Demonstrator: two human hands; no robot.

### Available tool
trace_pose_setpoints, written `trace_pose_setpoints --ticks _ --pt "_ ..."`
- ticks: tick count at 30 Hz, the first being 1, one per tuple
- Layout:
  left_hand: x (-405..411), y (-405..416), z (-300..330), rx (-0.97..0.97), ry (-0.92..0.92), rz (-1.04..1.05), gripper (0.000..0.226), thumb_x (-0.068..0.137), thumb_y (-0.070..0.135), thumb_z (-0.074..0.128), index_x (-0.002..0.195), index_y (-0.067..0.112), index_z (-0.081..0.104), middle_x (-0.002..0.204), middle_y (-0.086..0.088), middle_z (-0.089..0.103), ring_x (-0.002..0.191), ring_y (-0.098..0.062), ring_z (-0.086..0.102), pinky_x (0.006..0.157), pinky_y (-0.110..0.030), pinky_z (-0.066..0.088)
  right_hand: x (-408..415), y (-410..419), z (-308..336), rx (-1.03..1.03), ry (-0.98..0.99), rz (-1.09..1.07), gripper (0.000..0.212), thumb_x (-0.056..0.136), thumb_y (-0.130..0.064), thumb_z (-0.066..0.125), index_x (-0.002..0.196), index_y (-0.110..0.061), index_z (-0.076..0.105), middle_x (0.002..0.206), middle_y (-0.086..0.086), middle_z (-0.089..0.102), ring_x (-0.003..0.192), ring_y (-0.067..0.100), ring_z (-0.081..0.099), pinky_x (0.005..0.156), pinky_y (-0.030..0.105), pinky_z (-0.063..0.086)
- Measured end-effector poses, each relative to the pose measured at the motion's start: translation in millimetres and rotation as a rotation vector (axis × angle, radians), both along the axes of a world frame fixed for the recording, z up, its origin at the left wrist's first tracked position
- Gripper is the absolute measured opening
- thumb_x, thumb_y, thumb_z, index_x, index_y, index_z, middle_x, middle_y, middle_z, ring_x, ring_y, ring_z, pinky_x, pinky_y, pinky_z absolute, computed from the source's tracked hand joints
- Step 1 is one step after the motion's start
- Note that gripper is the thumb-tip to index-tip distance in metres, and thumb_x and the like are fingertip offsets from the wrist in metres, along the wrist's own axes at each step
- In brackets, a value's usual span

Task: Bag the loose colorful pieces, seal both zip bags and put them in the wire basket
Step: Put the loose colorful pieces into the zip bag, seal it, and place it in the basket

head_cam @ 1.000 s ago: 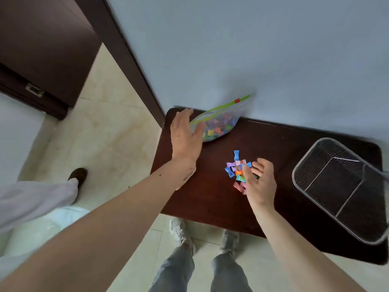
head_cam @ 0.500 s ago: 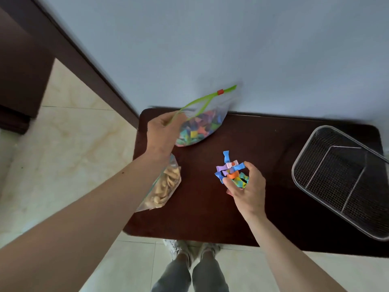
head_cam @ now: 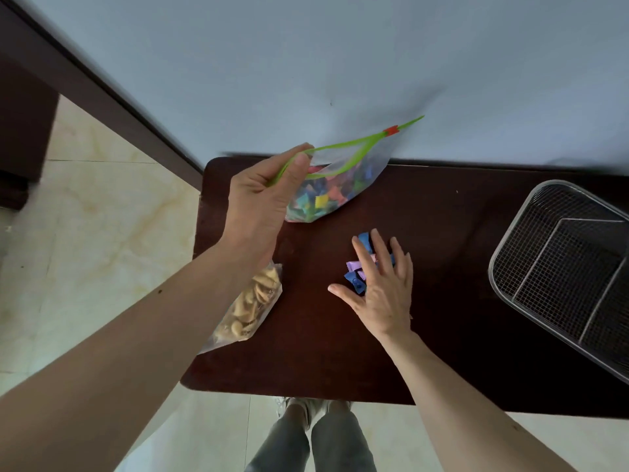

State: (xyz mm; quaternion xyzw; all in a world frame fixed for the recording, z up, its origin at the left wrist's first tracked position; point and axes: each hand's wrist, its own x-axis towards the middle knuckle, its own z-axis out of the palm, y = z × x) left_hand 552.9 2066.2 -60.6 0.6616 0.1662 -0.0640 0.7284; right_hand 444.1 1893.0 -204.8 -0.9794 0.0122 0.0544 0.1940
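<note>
A clear zip bag (head_cam: 335, 190) full of colorful pieces leans against the wall at the back of the dark table (head_cam: 442, 233). Its green zip strip gapes open, with a red slider near the far end. My left hand (head_cam: 263, 202) pinches the near lip of that strip. Loose colorful pieces (head_cam: 355, 270), blue, purple and pink, lie in a small pile mid-table. My right hand (head_cam: 381, 287) rests flat over the pile with its fingers spread, hiding most of it. A second clear bag (head_cam: 253, 306) of tan snacks lies at the table's left edge, partly under my left forearm.
A wire basket (head_cam: 558, 267) with an inner divider sits at the table's right end. The pale wall runs directly behind the table. Beige tiled floor lies to the left, and my legs and shoes show below the front edge.
My left hand went from resting beside the bag to pinching its zip strip and holding the mouth open. My right hand let go of its gathering grasp and now lies flat over the pieces.
</note>
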Motion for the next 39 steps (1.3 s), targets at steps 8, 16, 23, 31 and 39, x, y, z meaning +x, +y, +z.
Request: trace_pose_setpoints --ticks 8,16,23,31,39 --pt "-5 -24 3 -0.075 0.049 -0.009 0.031 0.089 0.017 0.065 0.114 -0.001 0.068 0.112 -0.012 0.073 0.112 -0.022 0.067 0.105 -0.040 0.048 -1 3 -20 0.050 -0.305 -0.023 0.031 0.085 -0.048 0.064 0.103 -0.022 0.069 0.115 0.006 0.065 0.106 0.025 0.053 0.087 0.045 0.047" --pt "-17 -35 0 -0.099 0.065 -0.043 0.029 0.089 0.017 0.066 0.112 0.002 0.070 0.111 -0.010 0.074 0.110 -0.020 0.068 0.105 -0.042 0.048 4 0 -13 0.218 -0.372 -0.074 0.007 0.086 -0.007 0.057 0.093 -0.006 0.060 0.082 0.010 0.062 0.069 0.025 0.058 0.057 0.036 0.053" --pt "-25 -36 2 -0.061 0.071 -0.060 0.035 0.086 0.026 0.068 0.115 0.007 0.070 0.116 -0.009 0.073 0.116 -0.023 0.065 0.106 -0.048 0.046 16 -2 10 0.454 -0.292 -0.425 0.010 0.084 0.000 0.068 0.094 -0.002 0.070 0.079 0.001 0.058 0.069 0.002 0.057 0.065 -0.001 0.040" --pt "-30 -34 15 0.104 -0.058 -0.125 0.039 0.097 0.014 0.054 0.136 0.019 0.050 0.133 -0.001 0.061 0.128 -0.006 0.054 0.109 -0.025 0.042 25 2 73 1.027 -0.211 -1.068 0.008 0.084 -0.001 0.064 0.088 -0.004 0.070 0.080 0.002 0.064 0.070 0.002 0.062 0.067 0.016 0.052" --pt "-29 -27 20 0.156 -0.050 -0.244 0.036 0.097 -0.003 0.045 0.128 0.009 0.060 0.132 0.011 0.058 0.134 -0.003 0.045 0.111 -0.014 0.032 39 11 123 1.341 -0.147 -1.228 0.007 0.087 -0.008 0.065 0.085 -0.014 0.069 0.076 0.002 0.067 0.073 0.011 0.063 0.060 0.022 0.048"
